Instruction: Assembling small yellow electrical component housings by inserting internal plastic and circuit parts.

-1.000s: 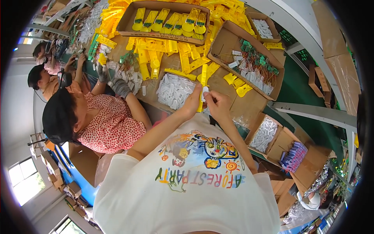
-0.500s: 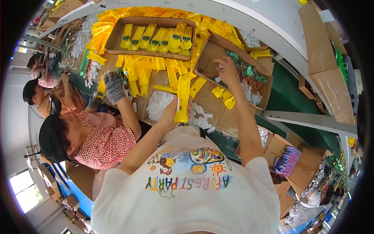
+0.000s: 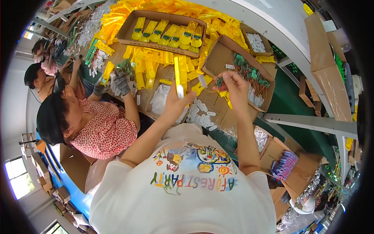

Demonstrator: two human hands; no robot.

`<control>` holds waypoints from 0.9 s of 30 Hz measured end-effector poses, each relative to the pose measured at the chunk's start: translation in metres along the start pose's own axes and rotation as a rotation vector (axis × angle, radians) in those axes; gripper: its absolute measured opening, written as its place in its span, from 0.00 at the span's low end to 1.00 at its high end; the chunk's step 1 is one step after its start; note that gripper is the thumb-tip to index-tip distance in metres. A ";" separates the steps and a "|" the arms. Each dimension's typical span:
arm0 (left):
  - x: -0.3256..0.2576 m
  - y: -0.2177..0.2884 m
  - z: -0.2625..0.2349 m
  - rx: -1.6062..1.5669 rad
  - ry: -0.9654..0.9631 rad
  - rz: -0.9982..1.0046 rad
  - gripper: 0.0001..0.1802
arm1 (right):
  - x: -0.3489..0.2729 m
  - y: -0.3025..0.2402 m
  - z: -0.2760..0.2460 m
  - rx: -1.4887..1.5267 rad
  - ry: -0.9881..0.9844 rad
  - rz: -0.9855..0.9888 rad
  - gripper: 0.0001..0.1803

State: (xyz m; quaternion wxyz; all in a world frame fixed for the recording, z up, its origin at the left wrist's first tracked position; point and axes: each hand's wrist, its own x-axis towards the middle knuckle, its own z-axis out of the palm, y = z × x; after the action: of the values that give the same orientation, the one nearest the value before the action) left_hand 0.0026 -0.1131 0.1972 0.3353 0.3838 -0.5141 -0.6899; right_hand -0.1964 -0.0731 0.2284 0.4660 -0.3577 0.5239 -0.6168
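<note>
My left hand (image 3: 175, 104) is closed around a long yellow plastic housing (image 3: 180, 72), which stands up from the fingers. A small white oval plastic piece (image 3: 180, 92) shows at the thumb of that hand. To the right, my right hand (image 3: 237, 85) pinches a small green circuit board (image 3: 219, 82) with thin wires hanging from it. A pale rectangular piece (image 3: 202, 81) is in the air between my hands; whether it is wired to the board I cannot tell. Behind my right hand lies a cardboard box (image 3: 218, 52) with several green boards, wires and white pieces inside.
A shallow cardboard tray (image 3: 126, 38) with several yellow housings fitted with boards lies at the back. Yellow housings (image 3: 156, 7) are heaped behind it. White plastic pieces (image 3: 199, 114) lie near me. At left, a co-worker's gloved hands (image 3: 120, 82) hold a yellow housing (image 3: 107, 73).
My right hand has come out of the cardboard box toward me and now holds a circuit board. My left hand has tilted the yellow housing, and a white piece now shows at its thumb.
</note>
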 end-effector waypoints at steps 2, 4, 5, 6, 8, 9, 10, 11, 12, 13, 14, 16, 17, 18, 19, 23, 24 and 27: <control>-0.004 0.025 0.018 0.143 0.106 0.247 0.22 | -0.013 0.012 0.005 -0.050 0.005 -0.043 0.12; -0.008 0.032 0.028 0.214 0.072 0.249 0.23 | -0.027 0.011 0.019 -0.033 0.000 -0.091 0.11; -0.011 0.033 0.030 0.283 0.039 0.253 0.23 | -0.034 0.013 0.025 -0.031 -0.001 -0.091 0.11; -0.012 0.030 0.030 0.303 0.050 0.223 0.24 | -0.039 0.014 0.028 -0.046 0.004 -0.019 0.11; -0.019 0.028 0.028 0.365 0.087 0.242 0.24 | -0.043 0.015 0.027 -0.096 -0.011 0.124 0.11; -0.022 0.028 0.027 0.425 0.120 0.257 0.23 | -0.045 0.015 0.023 -0.095 -0.011 0.124 0.11; -0.023 0.029 0.024 0.425 0.120 0.257 0.23 | -0.046 0.016 0.021 -0.161 -0.039 0.111 0.11; -0.024 0.034 0.022 0.479 0.138 0.246 0.23 | -0.047 0.017 0.019 -0.228 -0.066 0.098 0.12; -0.026 0.038 0.019 0.534 0.159 0.234 0.23 | -0.049 0.013 0.020 -0.227 -0.070 0.099 0.12; -0.026 0.041 0.018 0.534 0.163 0.233 0.23 | -0.051 0.006 0.021 -0.412 -0.077 -0.027 0.13; -0.026 0.044 0.016 0.484 0.118 0.229 0.23 | -0.054 0.002 0.022 -0.596 -0.084 -0.154 0.14; -0.026 0.044 0.015 0.434 0.078 0.230 0.22 | -0.054 0.002 0.019 -0.684 -0.147 -0.259 0.13; -0.026 0.040 0.017 0.191 0.096 0.177 0.24 | -0.054 0.002 0.018 -0.772 -0.207 -0.362 0.13; -0.026 0.037 0.019 -0.051 0.111 0.123 0.26 | -0.055 0.005 0.019 -0.771 -0.209 -0.364 0.13; -0.026 0.035 0.020 -0.051 0.113 0.126 0.26 | -0.055 0.010 0.020 -0.749 -0.172 -0.382 0.13; -0.032 0.028 0.030 0.112 0.243 0.221 0.25 | -0.060 0.037 0.028 -0.509 0.003 -0.304 0.16; -0.033 0.026 0.031 0.336 0.286 0.445 0.22 | -0.062 0.035 0.032 -0.510 0.004 -0.302 0.16; -0.032 0.025 0.025 0.422 0.220 0.505 0.24 | -0.063 0.029 0.037 -0.388 0.077 -0.267 0.17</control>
State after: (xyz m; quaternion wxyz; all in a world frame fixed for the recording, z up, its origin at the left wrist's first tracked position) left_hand -0.0020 -0.0808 0.2313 0.4619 0.3775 -0.6851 -0.4181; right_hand -0.1368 -0.0252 0.2099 0.2825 -0.4829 0.5979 -0.5741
